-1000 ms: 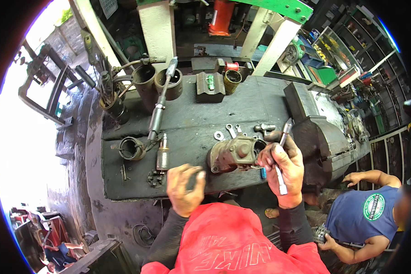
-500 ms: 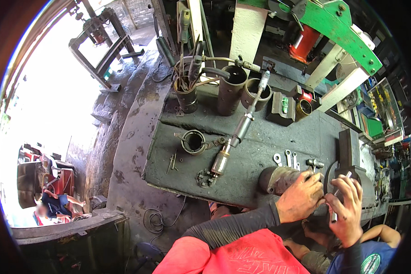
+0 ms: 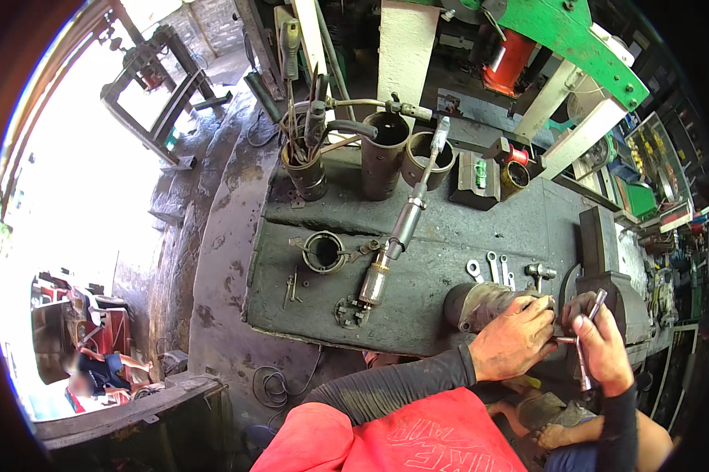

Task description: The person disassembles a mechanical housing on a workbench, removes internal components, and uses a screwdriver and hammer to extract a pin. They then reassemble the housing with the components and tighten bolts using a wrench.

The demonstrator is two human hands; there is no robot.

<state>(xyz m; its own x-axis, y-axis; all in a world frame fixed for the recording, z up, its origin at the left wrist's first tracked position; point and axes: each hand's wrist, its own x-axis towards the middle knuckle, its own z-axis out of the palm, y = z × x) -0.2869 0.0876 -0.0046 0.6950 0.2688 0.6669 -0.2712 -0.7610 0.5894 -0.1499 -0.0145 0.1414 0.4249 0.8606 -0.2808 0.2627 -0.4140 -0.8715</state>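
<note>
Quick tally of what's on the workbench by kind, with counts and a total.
Upright cylinder sleeves: 3
Long shaft assembly: 1
Ring-shaped part: 1
Open-end wrenches: 3
Cylindrical part under left hand: 1
Metal tool in right hand: 1
Bench vise: 1
Total: 11

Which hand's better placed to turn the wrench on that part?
Right hand: it grips the metal wrench. The left hand lies on the cylindrical part, probably steadying it.
</note>
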